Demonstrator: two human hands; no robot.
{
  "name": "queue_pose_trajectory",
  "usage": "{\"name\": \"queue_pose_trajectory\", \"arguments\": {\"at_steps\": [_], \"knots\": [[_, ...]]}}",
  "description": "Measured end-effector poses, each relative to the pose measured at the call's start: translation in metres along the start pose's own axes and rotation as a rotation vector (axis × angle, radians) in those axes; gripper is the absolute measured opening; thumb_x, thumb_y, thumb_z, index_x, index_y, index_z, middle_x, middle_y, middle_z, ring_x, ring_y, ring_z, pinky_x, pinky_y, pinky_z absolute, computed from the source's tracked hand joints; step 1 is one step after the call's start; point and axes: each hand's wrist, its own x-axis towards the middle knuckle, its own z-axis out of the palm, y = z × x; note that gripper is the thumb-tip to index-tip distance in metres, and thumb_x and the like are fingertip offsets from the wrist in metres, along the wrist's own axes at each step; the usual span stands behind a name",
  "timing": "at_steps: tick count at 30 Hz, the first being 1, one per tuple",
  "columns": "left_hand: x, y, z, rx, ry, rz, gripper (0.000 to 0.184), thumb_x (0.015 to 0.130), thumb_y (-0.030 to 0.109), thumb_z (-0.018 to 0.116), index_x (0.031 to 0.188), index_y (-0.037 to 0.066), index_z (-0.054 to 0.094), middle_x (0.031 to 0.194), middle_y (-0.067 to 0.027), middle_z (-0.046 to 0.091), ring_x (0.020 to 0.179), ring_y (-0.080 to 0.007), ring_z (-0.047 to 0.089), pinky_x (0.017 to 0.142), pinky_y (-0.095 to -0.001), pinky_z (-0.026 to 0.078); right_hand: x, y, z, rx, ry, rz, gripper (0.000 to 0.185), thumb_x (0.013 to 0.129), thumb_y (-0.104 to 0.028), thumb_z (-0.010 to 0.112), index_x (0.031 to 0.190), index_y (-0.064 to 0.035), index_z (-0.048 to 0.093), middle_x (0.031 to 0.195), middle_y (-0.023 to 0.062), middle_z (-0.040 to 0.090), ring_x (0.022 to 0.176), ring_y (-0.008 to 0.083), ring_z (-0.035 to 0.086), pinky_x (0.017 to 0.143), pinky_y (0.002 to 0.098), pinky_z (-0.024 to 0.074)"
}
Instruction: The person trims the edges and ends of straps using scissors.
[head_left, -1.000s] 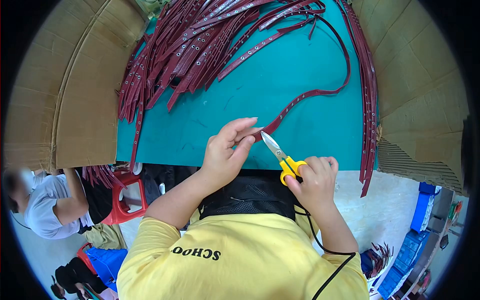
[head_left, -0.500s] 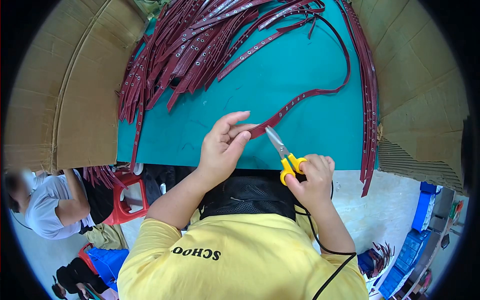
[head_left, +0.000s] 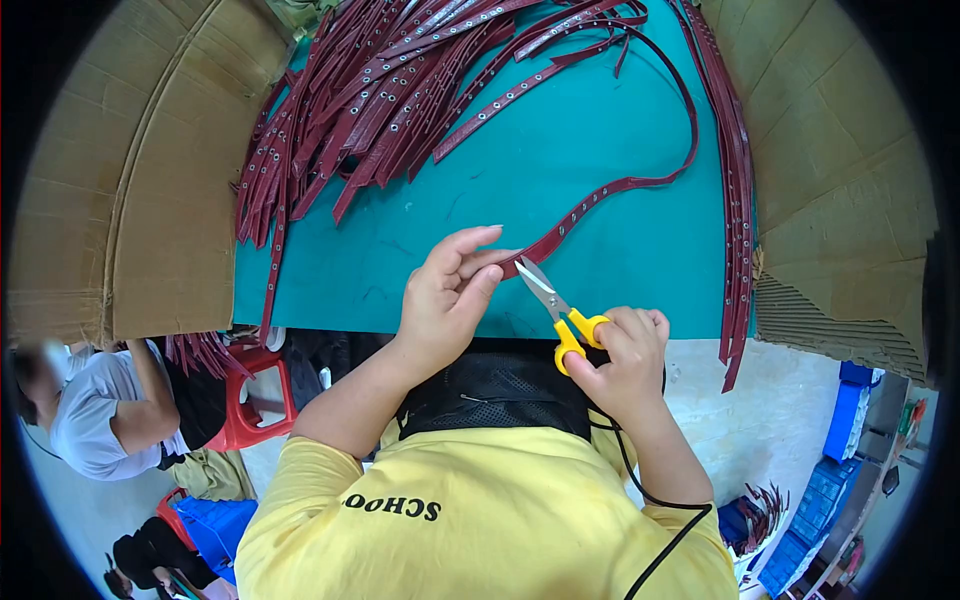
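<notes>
In the head view, my left hand (head_left: pixel 448 295) pinches the near end of a dark red strap (head_left: pixel 572 216) with metal eyelets. From there the strap curves away to the right and back toward the pile. My right hand (head_left: pixel 628 362) has its fingers through the yellow handles of a pair of scissors (head_left: pixel 552 302). The scissor blades are parted, with their tips at the strap's lower edge close to my left fingertips. Whether the blades touch the strap I cannot tell.
A large heap of eyeleted red straps (head_left: pixel 385 110) lies at the far left of the green table (head_left: pixel 480 215). More straps (head_left: pixel 738 210) hang along its right edge. Cardboard (head_left: pixel 120 180) walls both sides. Behind at left, a person (head_left: pixel 110 410) sits near a red stool (head_left: pixel 250 410).
The scissors have moved slightly left, closer to my left fingers, and their blades have opened. My left hand and the strap have hardly moved.
</notes>
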Motion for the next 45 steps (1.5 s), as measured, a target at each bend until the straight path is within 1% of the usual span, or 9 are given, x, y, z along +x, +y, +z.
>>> {"name": "queue_pose_trajectory", "arguments": {"at_steps": [8,12,18,24,27,30,38,42,45], "knots": [[0.000,0.001,0.002,0.028,-0.004,0.002,0.036,0.092,-0.002,0.050,0.127,0.001,0.043,0.112,-0.0167,0.063,0.102,-0.0155,0.061,0.083,-0.0239,0.048,0.004,0.000,-0.004,-0.043,0.017,-0.016,0.029,0.055,-0.025,0.077,0.068,-0.0090,0.056,0.081,0.0041,0.056,0.078,0.0231,0.053,0.080,0.0430,0.0335],[0.000,0.002,0.002,0.050,-0.007,0.013,0.036,0.092,-0.002,0.051,0.127,0.001,0.044,0.112,-0.0160,0.063,0.101,-0.0143,0.061,0.081,-0.0229,0.048,0.006,0.000,-0.005,-0.081,0.054,-0.057,0.027,0.055,-0.019,0.074,0.067,-0.0077,0.053,0.078,0.0050,0.055,0.075,0.0232,0.052,0.078,0.0418,0.0327],[0.001,0.002,0.003,0.048,-0.001,-0.017,0.035,0.091,-0.003,0.050,0.126,0.000,0.044,0.111,-0.0152,0.063,0.105,-0.0148,0.060,0.084,-0.0242,0.048,0.004,0.002,-0.003,-0.116,0.037,-0.064,0.027,0.056,-0.020,0.076,0.068,-0.0082,0.054,0.080,0.0049,0.056,0.076,0.0234,0.053,0.078,0.0432,0.0332],[0.004,0.003,0.002,-0.053,0.011,-0.038,0.035,0.092,-0.002,0.051,0.126,0.000,0.043,0.111,-0.0142,0.063,0.106,-0.0148,0.059,0.086,-0.0241,0.047,0.001,0.008,0.005,0.054,0.071,0.028,0.025,0.056,-0.018,0.074,0.069,-0.0084,0.055,0.080,0.0047,0.056,0.076,0.0224,0.053,0.077,0.0407,0.0329],[0.005,0.001,0.001,-0.085,0.024,-0.045,0.037,0.091,0.001,0.053,0.127,0.000,0.043,0.109,-0.0174,0.063,0.099,-0.0181,0.063,0.084,-0.0288,0.051,0.003,0.005,0.000,0.063,0.090,0.036,0.025,0.055,-0.018,0.074,0.068,-0.0081,0.055,0.080,0.0053,0.056,0.076,0.0226,0.053,0.076,0.0400,0.0326],[0.006,0.001,0.000,-0.121,0.021,-0.067,0.037,0.092,0.001,0.052,0.127,-0.001,0.042,0.109,-0.0186,0.063,0.099,-0.0201,0.063,0.086,-0.0312,0.051,0.002,0.003,-0.003,0.019,0.074,-0.007,0.028,0.054,-0.021,0.075,0.068,-0.0086,0.055,0.081,0.0051,0.056,0.076,0.0226,0.053,0.078,0.0410,0.0324],[0.004,0.005,0.004,-0.056,0.019,0.027,0.036,0.092,0.000,0.051,0.127,-0.001,0.041,0.112,-0.0201,0.062,0.103,-0.0213,0.062,0.091,-0.0318,0.049,0.001,-0.002,-0.007,-0.099,0.046,-0.026,0.031,0.053,-0.027,0.077,0.069,-0.0097,0.056,0.083,0.0043,0.055,0.079,0.0225,0.053,0.081,0.0438,0.0321],[0.003,0.003,0.004,0.047,-0.012,0.083,0.035,0.092,-0.003,0.049,0.127,-0.001,0.041,0.114,-0.0202,0.060,0.106,-0.0213,0.060,0.093,-0.0319,0.048,0.003,-0.005,-0.012,-0.085,0.060,-0.053,0.028,0.052,-0.020,0.073,0.067,-0.0082,0.052,0.078,0.0050,0.054,0.074,0.0241,0.051,0.079,0.0417,0.0322],[0.002,-0.006,0.004,0.139,0.020,0.180,0.032,0.090,-0.004,0.051,0.122,-0.003,0.046,0.110,-0.0178,0.064,0.103,-0.0203,0.063,0.086,-0.0293,0.051,0.002,-0.003,-0.014,-0.074,0.035,-0.039,0.029,0.053,-0.022,0.074,0.067,-0.0086,0.053,0.079,0.0047,0.054,0.076,0.0237,0.051,0.080,0.0424,0.0322]]}}
